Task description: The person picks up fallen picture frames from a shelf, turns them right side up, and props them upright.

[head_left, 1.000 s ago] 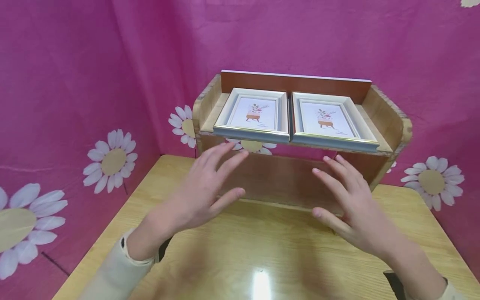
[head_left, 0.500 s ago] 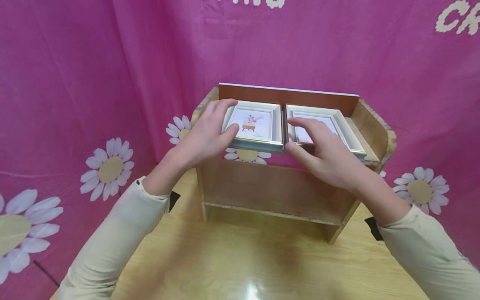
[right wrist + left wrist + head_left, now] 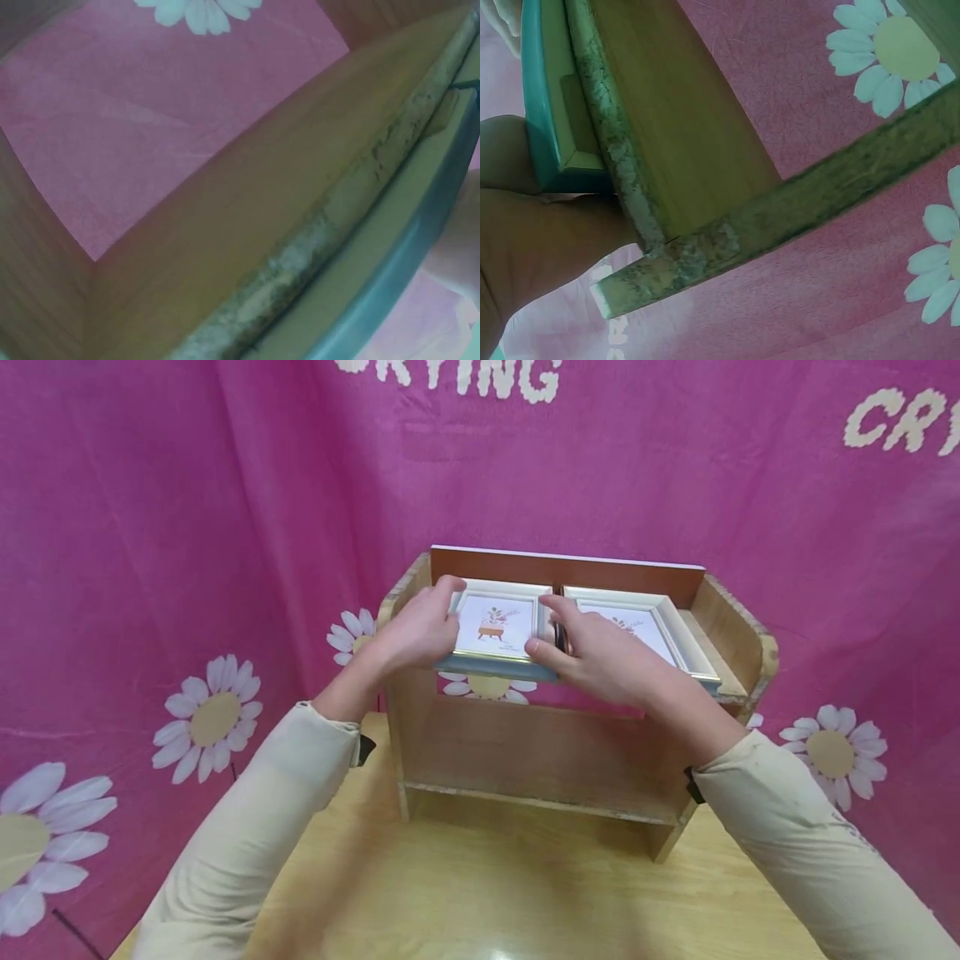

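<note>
Left hand (image 3: pixel 416 631) grips the left edge of the left picture frame (image 3: pixel 495 627), while the right hand (image 3: pixel 611 652) touches its right rim with bent fingers, pinch or mere contact, cannot tell; opposite sides presumably keep it level. Frame lies flat on the shelf (image 3: pixel 738 631), front edge overhanging, which likely leaves room for fingers underneath. Right picture frame (image 3: pixel 663 622) sits just beside, probably forcing the right hand's approach from above; pink cloth (image 3: pixel 600 468) hangs behind.

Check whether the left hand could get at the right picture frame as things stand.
Probably not directly: the left hand is at the left picture frame, which, with the right hand, lies between it and the right picture frame.
</note>
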Demonstrator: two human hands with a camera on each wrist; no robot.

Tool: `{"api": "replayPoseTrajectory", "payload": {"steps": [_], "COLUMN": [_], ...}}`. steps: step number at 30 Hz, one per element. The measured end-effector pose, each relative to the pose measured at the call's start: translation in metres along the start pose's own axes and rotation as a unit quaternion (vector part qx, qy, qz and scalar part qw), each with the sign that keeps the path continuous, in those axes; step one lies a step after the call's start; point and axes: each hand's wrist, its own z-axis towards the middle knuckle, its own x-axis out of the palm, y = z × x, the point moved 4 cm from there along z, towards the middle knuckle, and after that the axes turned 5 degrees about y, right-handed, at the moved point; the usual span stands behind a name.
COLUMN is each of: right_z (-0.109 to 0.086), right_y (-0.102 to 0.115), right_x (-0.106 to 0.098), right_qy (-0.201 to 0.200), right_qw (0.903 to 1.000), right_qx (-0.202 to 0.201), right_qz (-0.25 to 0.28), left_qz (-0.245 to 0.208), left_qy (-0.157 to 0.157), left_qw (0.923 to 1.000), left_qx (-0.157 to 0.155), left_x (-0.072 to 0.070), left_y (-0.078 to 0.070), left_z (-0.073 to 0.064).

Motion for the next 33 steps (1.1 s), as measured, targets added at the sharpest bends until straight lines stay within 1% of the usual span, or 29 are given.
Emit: {"api": "replayPoseTrajectory", "payload": {"steps": [3,5,8,11,15,19,22,24,29,33], "right_z": [0.000,-0.002,-0.004,-0.003,-0.001,0.001,0.002,0.002,0.002,0.004], "right_y": [0.002,0.002,0.002,0.002,0.003,0.003,0.004,0.005,0.006,0.007], "right_x": [0.000,0.001,0.001,0.001,0.001,0.000,0.000,0.000,0.000,0.000], "right_qy": [0.012,0.016,0.011,0.007,0.003,-0.009,-0.018,-0.019,-0.017,-0.012], "right_qw": [0.9995,0.9987,0.9976,0.9978,0.9981,0.9991,0.9994,0.9990,0.9973,0.9953], "right_qx": [0.003,0.002,-0.003,-0.007,-0.017,-0.027,-0.029,-0.029,-0.015,-0.017], "right_qz": [-0.030,-0.048,-0.068,-0.066,-0.060,-0.033,0.003,0.028,0.069,0.094], "left_qz": [-0.019,-0.038,-0.065,-0.081,-0.086,-0.094,-0.104,-0.118,-0.137,-0.138], "left_qy": [0.000,-0.004,-0.024,-0.047,-0.076,-0.108,-0.137,-0.153,-0.201,-0.239], "left_qw": [0.9998,0.9992,0.9976,0.9955,0.9932,0.9889,0.9830,0.9772,0.9596,0.9453], "left_qx": [-0.001,-0.002,0.005,0.011,0.019,0.040,0.067,0.088,0.142,0.173], "left_x": [0.000,0.002,0.005,0.006,0.006,0.007,0.008,0.008,0.010,0.012], "left_y": [0.002,0.004,0.005,0.006,0.007,0.007,0.009,0.010,0.011,0.012], "left_z": [0.000,-0.001,-0.002,-0.003,-0.005,-0.009,-0.011,-0.012,-0.015,-0.017]}}
